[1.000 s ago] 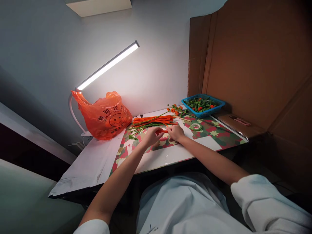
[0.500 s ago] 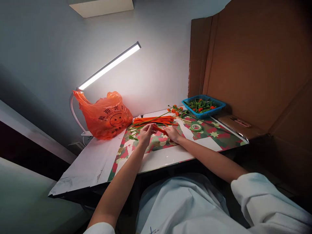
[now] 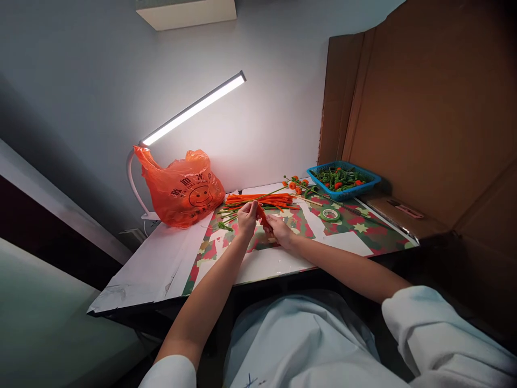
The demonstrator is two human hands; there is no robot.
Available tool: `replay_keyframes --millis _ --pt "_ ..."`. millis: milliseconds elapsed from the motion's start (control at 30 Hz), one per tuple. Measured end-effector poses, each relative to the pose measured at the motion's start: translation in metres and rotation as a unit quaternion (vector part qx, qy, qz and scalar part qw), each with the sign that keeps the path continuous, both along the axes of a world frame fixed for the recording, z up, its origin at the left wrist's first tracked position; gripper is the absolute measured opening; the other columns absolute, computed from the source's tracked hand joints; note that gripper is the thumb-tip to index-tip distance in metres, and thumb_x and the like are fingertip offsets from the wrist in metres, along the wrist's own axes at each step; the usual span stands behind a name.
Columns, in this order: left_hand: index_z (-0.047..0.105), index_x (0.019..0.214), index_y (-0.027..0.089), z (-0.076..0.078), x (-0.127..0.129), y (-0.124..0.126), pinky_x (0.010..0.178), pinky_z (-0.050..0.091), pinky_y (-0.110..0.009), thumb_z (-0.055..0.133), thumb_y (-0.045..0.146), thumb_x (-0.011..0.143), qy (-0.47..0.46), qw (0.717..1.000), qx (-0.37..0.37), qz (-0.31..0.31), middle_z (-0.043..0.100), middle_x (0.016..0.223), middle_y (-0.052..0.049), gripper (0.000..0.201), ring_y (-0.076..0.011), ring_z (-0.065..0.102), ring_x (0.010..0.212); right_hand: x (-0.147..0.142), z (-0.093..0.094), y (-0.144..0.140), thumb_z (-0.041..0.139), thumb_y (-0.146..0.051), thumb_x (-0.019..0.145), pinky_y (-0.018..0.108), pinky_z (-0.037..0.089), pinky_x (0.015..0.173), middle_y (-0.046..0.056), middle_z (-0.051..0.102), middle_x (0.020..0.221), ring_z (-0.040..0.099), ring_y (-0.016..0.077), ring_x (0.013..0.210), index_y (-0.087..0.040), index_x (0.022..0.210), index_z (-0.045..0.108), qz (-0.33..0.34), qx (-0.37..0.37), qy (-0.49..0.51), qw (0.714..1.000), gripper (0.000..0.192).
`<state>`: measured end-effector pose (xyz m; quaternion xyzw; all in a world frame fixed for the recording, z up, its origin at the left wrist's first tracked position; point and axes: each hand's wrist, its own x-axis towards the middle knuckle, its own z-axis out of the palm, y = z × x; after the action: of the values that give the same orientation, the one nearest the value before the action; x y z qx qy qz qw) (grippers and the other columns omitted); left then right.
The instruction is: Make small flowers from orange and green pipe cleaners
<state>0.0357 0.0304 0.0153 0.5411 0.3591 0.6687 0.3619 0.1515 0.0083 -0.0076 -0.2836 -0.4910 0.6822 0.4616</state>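
While you work on the patterned mat, note the orange bag sits off its far-left corner and the blue basket off its far-right. On the mat, your left hand and right hand both pinch the orange pipe cleaner. Risk: it slips or kinks if either pinch loosens.

Basket contents too small to tell.

A glossy, crinkled thin plastic bag sits by fuzzy pipe cleaners, a woven-look plastic basket, smooth printed paper over the table, and matt, rough cardboard.
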Motion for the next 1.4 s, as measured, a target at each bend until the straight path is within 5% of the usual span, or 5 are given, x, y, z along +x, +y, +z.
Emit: replay_keyframes --millis 133,367,1400 --pt "0.059 0.062 0.015 -0.010 -0.004 0.005 0.040 0.027 -0.021 0.067 0.063 0.069 0.009 0.999 -0.035 0.008 0.043 0.045 0.005 0.049 -0.0068 0.035 0.040 -0.003 0.000 -0.002 0.045 -0.032 0.091 0.019 0.031 0.044 -0.005 0.048 0.052 0.039 0.0069 0.042 -0.018 0.074 0.051 0.012 -0.035 -0.040 0.999 0.023" --pt "0.058 0.059 0.015 -0.024 -0.005 0.009 0.041 0.027 -0.020 0.070 0.065 0.062 0.015 0.997 -0.080 0.012 0.044 0.049 0.005 0.051 -0.0061 0.035 0.043 0.006 0.004 0.007 0.062 -0.024 0.080 0.020 0.040 0.047 -0.004 0.055 0.052 0.048 0.0069 0.044 -0.016 0.066 0.052 0.009 -0.042 -0.057 0.997 0.018" --pt "0.056 0.063 0.017 -0.024 0.006 0.000 0.044 0.036 -0.022 0.065 0.060 0.070 -0.033 0.986 -0.152 -0.058 0.051 0.053 0.002 0.045 -0.0094 0.045 0.046 0.013 -0.001 0.010 0.070 -0.027 0.076 0.020 0.048 0.051 0.000 0.061 0.052 0.058 0.0090 0.049 -0.014 0.061 0.058 0.046 -0.044 -0.047 0.997 0.023"
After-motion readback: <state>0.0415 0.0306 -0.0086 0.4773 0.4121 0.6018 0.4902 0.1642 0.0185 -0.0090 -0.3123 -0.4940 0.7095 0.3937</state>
